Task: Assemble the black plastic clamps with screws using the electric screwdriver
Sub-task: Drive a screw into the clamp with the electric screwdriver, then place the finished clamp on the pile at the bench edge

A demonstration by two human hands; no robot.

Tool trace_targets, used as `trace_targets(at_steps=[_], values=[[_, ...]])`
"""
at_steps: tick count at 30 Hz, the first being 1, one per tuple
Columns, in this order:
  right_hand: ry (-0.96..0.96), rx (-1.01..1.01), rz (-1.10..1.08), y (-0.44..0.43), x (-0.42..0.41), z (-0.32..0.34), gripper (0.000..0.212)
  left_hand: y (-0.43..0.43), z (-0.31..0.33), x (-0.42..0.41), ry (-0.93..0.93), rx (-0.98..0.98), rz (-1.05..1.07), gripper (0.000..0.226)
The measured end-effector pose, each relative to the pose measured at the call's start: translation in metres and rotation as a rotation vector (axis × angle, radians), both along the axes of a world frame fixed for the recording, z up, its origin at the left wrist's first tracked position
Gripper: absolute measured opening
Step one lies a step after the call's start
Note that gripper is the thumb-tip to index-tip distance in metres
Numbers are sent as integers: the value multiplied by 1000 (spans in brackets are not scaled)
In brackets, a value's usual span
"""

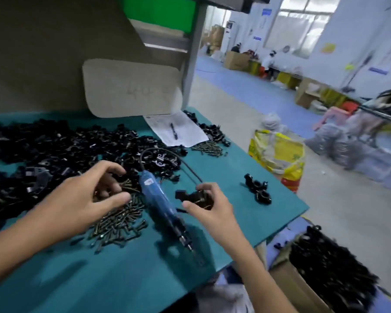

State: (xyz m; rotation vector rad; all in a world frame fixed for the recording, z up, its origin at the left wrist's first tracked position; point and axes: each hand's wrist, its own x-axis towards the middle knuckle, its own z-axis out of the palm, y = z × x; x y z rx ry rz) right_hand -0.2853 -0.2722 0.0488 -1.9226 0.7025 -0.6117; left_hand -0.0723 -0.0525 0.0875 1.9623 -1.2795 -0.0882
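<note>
Grips flank the screwdriver (160, 199). The right grip (210, 208) pinches one clamp (194, 196) between thumb and fingertips, just right of the screwdriver, probably turned so that its screw holes can be loaded. The left grip (81, 197) curls over the screws (120, 220), thumb and fingers closing toward a few; blur hides whether any is actually pinched. The screwdriver lies untouched on the tabletop (122, 279) between the two, bit toward the person, within reach of either side, its cable (190, 170) looping back. Beyond the left grip spreads the clamp pile (54, 147), stock kept beside the screws. Spare clamps (257, 187) sit apart at the right, likely finished ones kept clear. A box (287, 285) of black parts stands below the tabletop's edge.
</note>
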Motion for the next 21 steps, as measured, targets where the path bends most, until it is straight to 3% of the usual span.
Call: trace_targets(at_steps=[3, 7, 10, 14, 19, 21], values=[[178, -188, -289, -56, -42, -20, 44, 4, -20, 44, -33, -33, 61, 66], [388, -404, -544, -109, -80, -51, 50, 13, -60, 115, 22, -14, 174, 48], [528, -485, -548, -132, -85, -70, 54, 25, -93, 166, 77, 2, 228, 45], [507, -328, -461, -164, -72, -64, 83, 43, -121, 184, 80, -29, 255, 38], [441, -293, -390, -193, -36, -53, 60, 57, -111, 176, 85, -25, 353, 39], [504, -284, -368, -203, -26, -47, 63, 65, -94, 163, 20, -45, 450, 43]])
